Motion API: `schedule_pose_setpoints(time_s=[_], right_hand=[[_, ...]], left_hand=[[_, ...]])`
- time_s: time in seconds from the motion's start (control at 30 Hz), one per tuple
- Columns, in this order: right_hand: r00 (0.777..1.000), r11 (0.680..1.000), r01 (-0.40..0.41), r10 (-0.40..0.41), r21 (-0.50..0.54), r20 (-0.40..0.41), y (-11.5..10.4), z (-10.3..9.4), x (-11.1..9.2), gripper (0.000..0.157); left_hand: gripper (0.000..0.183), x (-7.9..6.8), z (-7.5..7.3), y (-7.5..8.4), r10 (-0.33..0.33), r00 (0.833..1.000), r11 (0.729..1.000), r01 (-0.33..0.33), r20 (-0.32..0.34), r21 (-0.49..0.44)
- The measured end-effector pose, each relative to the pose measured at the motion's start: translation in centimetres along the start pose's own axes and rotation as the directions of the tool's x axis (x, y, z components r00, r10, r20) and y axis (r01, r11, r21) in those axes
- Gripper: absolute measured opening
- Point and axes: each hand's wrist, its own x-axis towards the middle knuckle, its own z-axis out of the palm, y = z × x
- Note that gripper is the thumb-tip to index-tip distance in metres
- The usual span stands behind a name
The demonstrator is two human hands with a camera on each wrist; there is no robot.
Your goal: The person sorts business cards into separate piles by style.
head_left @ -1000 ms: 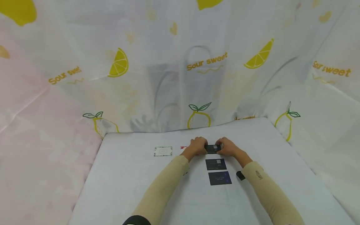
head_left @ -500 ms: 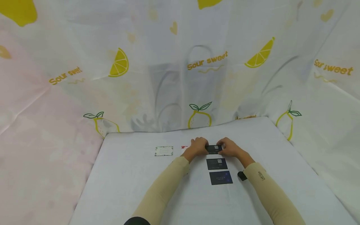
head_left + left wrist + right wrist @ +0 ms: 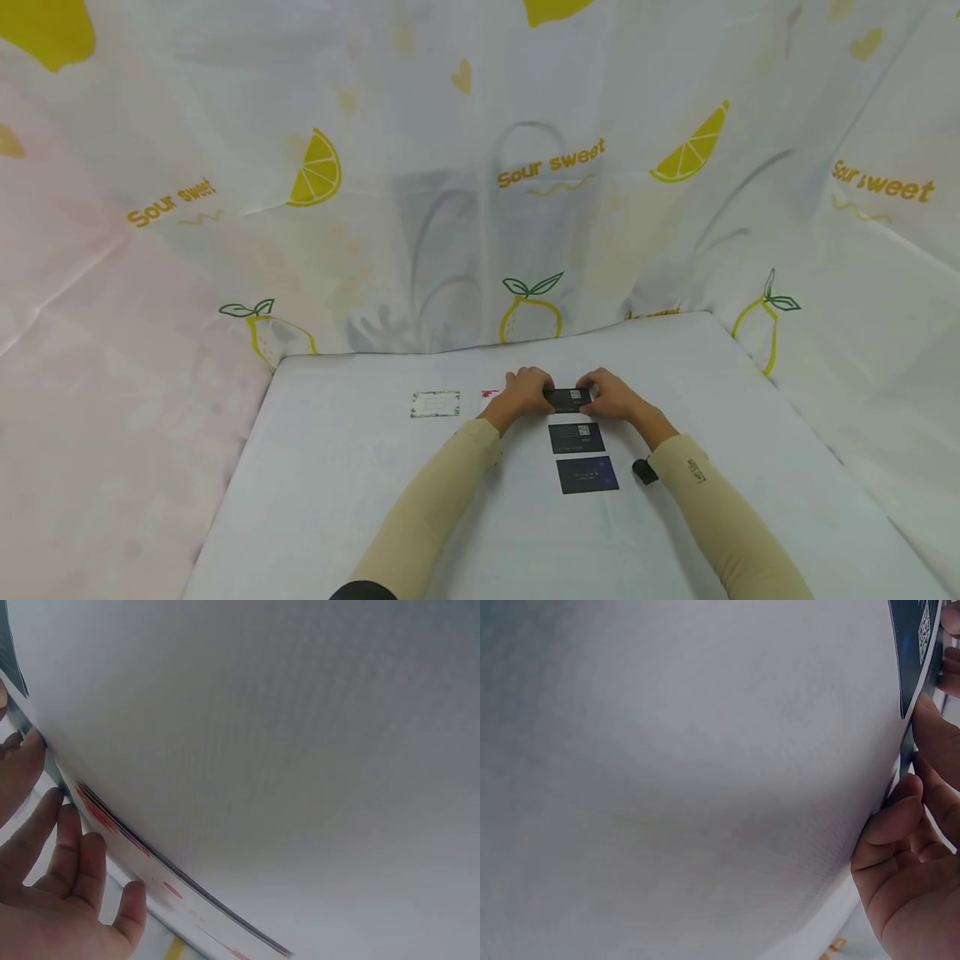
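Observation:
A dark card (image 3: 567, 401) with a small QR code lies on the white table, farthest of a column of dark cards. My left hand (image 3: 528, 392) pinches its left end between thumb and fingers, the other fingers loosely bent in the left wrist view. From the other side, my right hand (image 3: 611, 395) pinches the right end. Nearer the body lie a second dark card with a QR code (image 3: 577, 438) and a third, bluish-dark card (image 3: 587, 475). A white card with red marks (image 3: 172, 889) lies beside my left hand, which partly hides it in the head view.
A white card with a leafy border (image 3: 436, 404) lies farther left on the white table (image 3: 322, 500). Behind the table hangs a lemon-printed curtain (image 3: 450, 217), also closing off both sides. A small black object (image 3: 643, 472) is at the right wrist.
The far dark card has shifted very slightly toward the body between both hands, which keep their hold on its ends. The other cards have stayed in place.

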Motion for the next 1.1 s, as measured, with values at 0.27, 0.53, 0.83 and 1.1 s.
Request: schedule_pose_setpoints(time_s=[0.27,0.53,0.83,1.1], right_hand=[[1.0,1.0,0.003,-0.003,0.01,-0.001,-0.16,-0.1,-0.21,0.042],[1.0,1.0,-0.01,0.01,0.01,0.009,-0.17,0.08,-0.37,0.043],[1.0,1.0,-0.003,0.003,0.013,0.005,-0.15,0.11,-0.47,0.043],[1.0,1.0,-0.001,0.001,0.017,0.0,0.04,0.11,-0.46,0.039]], left_hand=[[0.034,-0.13,-0.31,0.3,-0.009,1.0,1.0,0.008,0.021,0.006],[0.035,-0.13,-0.2,0.34,-0.032,0.999,0.999,0.032,0.03,0.005],[0.034,-0.19,-0.18,0.14,-0.014,1.0,1.0,0.014,0.018,-0.006],[0.035,0.01,-0.04,0.13,-0.009,1.0,1.0,0.009,0.017,-0.003]])
